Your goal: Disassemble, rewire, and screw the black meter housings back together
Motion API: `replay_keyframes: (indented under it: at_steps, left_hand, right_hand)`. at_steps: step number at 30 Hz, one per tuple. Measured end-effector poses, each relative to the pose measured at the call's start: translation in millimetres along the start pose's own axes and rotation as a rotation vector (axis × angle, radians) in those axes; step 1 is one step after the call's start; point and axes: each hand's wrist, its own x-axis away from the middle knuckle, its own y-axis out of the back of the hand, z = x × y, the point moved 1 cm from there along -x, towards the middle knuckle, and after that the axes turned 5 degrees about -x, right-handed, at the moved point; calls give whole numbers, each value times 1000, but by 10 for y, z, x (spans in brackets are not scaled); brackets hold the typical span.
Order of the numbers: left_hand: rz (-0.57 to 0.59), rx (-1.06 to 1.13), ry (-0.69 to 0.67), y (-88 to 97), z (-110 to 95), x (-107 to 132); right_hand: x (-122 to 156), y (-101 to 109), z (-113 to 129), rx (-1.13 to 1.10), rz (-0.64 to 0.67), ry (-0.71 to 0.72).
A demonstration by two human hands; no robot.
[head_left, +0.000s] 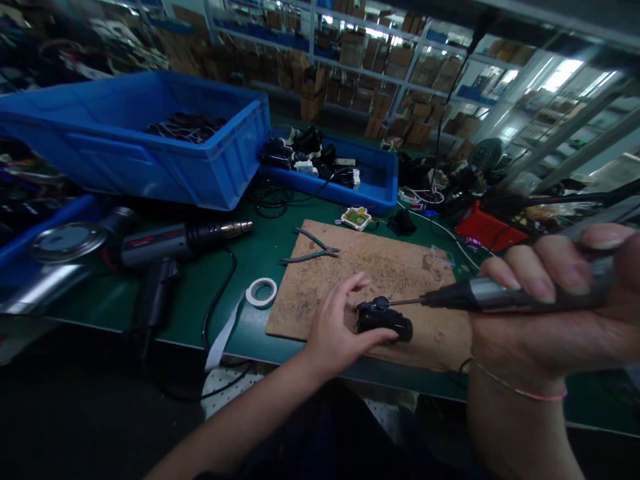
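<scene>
My left hand (336, 327) pinches a small black plastic part (384, 320) and holds it down on a worn brown board (350, 267) near the bench's front edge. My right hand (555, 313) is wrapped round the grey handle of an electric screwdriver (500, 293) held nearly level. Its thin bit points left, and the tip touches the top of the black part.
Pliers (313, 250), a roll of white tape (263, 291) and a heat gun (175, 243) lie on the green bench (260, 250). Two blue bins (150, 143) (373, 180) holding black parts and wires stand behind. A red object (487, 230) sits at the right. Shelves of cartons fill the background.
</scene>
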Motion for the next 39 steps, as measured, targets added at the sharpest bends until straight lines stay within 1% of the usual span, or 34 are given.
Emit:
replay_keyframes:
  at_steps: [1, 2, 3, 4, 5, 7, 9, 12, 19, 29, 36, 39]
  left_hand:
    - [-18, -84, -67, -8, 7, 31]
    - [-18, -162, -170, -21, 11, 71]
    - [11, -235, -291, -41, 11, 117]
    - [58, -303, -403, -65, 12, 165]
    - [102, -369, -486, -91, 14, 209]
    - [153, -487, -560, -134, 25, 272]
    - [172, -538, -571, -160, 41, 299]
    - [180, -523, -565, -168, 64, 300]
    - [203, -502, -529, -156, 73, 285]
    - [225, -458, -516, -116, 57, 221]
    - [237, -447, -504, -95, 38, 181]
    - [212, -433, -489, -100, 39, 191]
  right_hand:
    - [7, -30, -59, 28, 40, 46]
    - [15, -64, -120, 59, 82, 82]
    - [22, -100, -180, 87, 121, 97]
    - [31, -137, -238, 106, 148, 89]
    - [41, -174, -290, 118, 172, 68]
    - [69, -248, -374, 135, 228, 6]
    - [104, -310, -439, 149, 283, -60]
    - [162, -370, -528, 181, 349, -124]
    - [235, -358, -716, 226, 382, -182]
    - [305, -299, -753, 247, 467, -272]
    - [274, -248, -774, 207, 477, -304]
    - [255, -246, -795, 179, 539, -330]
